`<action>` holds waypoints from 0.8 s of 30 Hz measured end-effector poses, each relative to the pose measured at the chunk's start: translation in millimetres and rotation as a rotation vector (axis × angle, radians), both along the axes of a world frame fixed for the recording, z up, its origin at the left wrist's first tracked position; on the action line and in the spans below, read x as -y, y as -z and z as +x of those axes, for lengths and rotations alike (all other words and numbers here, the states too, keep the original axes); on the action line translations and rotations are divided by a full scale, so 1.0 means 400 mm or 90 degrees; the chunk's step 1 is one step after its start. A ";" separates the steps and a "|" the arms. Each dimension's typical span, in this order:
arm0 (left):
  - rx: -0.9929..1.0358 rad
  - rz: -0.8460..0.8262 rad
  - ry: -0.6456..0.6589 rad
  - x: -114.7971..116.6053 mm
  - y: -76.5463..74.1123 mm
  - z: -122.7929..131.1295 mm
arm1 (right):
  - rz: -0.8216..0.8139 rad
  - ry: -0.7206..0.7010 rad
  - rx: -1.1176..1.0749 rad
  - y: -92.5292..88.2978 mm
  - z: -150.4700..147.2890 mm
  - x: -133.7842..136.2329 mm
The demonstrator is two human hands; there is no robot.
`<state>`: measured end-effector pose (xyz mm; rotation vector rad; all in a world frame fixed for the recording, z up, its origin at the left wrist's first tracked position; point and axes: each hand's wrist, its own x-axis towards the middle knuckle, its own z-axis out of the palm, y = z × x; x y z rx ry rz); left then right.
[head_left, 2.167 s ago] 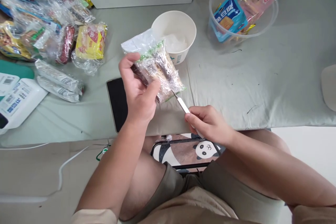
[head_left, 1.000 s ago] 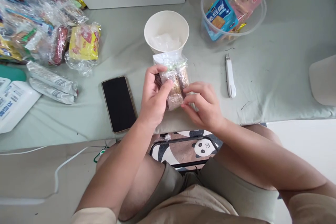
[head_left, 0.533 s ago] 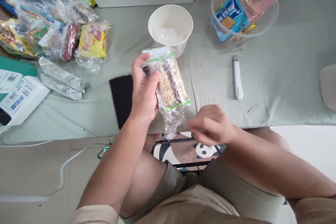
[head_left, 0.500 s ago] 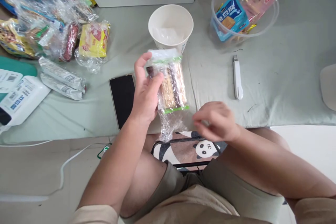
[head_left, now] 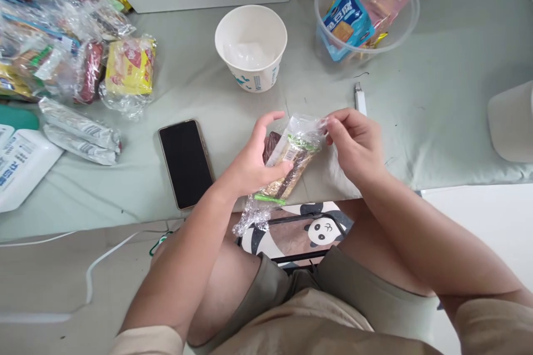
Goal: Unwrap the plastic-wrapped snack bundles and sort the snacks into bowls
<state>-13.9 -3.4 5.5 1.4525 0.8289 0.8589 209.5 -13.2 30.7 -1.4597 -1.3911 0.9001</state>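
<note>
Between the fingers (head_left: 275, 172), a clear, crinkled, green-banded packet (head_left: 298, 164) tilts.

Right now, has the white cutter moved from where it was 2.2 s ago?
Yes: right and away from the person, judged against the paper bowl. The white cutter lies on the table, partly hidden by the right hand.

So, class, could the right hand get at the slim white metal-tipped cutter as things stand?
Probably yes: the cutter lies partly visible just beyond the right hand, which pinches the clear, green-edged plastic wrapper and must likely release it.
</note>
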 end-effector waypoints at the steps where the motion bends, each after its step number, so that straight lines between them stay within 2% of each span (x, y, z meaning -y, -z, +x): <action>1: -0.007 0.000 0.012 -0.001 -0.004 -0.001 | -0.029 0.020 -0.022 0.002 0.002 -0.005; 4: 0.003 -0.077 0.041 -0.003 -0.025 -0.002 | -0.093 0.047 -0.102 0.023 0.009 -0.027; 7: 0.058 -0.172 0.032 -0.007 -0.035 0.003 | -0.080 0.074 -0.152 0.052 0.017 -0.047; 9: 0.098 -0.196 -0.007 -0.010 -0.026 0.008 | -0.035 0.089 -0.144 0.063 0.021 -0.051; 12: 0.123 -0.173 -0.106 -0.012 -0.001 0.019 | 0.019 0.089 -0.098 0.059 0.013 -0.036; 14: 0.125 -0.147 -0.159 -0.009 0.010 0.028 | 0.008 0.032 -0.070 0.047 -0.006 -0.016; 17: 0.129 -0.122 -0.178 -0.002 0.014 0.042 | -0.069 -0.090 -0.079 0.030 -0.040 0.009; 22: 0.152 -0.134 -0.199 0.001 0.004 0.050 | -0.167 -0.109 -0.248 0.029 -0.056 0.006; 24: 0.156 -0.161 -0.210 -0.001 -0.001 0.048 | -0.203 -0.156 -0.294 0.030 -0.050 0.000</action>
